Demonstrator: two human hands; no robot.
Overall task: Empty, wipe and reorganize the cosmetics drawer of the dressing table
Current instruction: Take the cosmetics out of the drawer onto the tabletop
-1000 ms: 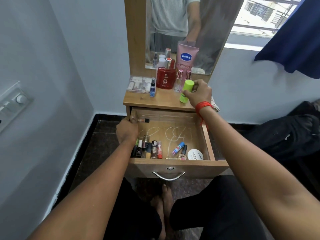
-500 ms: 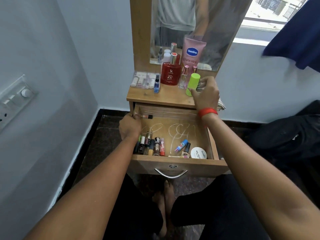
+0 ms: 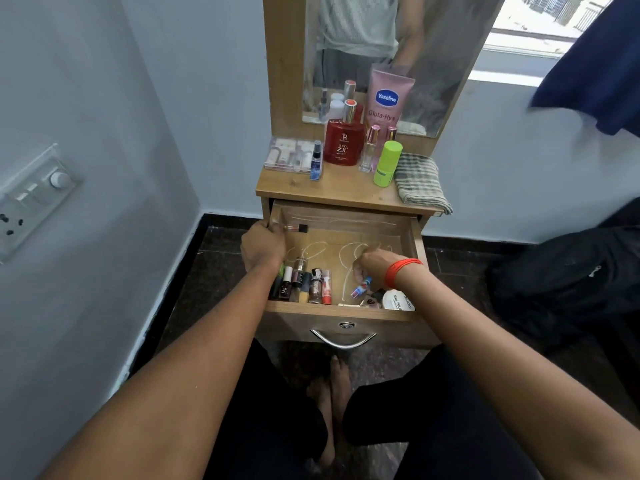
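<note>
The wooden drawer [image 3: 346, 310] of the dressing table stands pulled out. My left hand [image 3: 261, 242] grips its left wall near the back, beside a small vial [image 3: 294, 227]. My right hand [image 3: 370, 266] hangs inside the drawer with loosely curled fingers just above a small blue and pink tube [image 3: 362, 287]; no grasp shows. A row of nail polish bottles [image 3: 304, 282] stands at the front left and a white jar [image 3: 398, 301] lies at the front right. The green bottle [image 3: 388, 163] stands upright on the tabletop [image 3: 339, 188].
On the tabletop are a red perfume bottle [image 3: 344, 143], a pink Vaseline tube [image 3: 388, 98], a clear case [image 3: 287, 155], a small blue bottle [image 3: 316, 161] and a folded checked cloth [image 3: 419, 181]. A dark bag [image 3: 571, 271] lies on the floor at right. My feet [image 3: 329, 403] are under the drawer.
My right hand let go of the green bottle on the tabletop and came down into the drawer over the small blue tube. My left hand stayed on the drawer's left wall.
</note>
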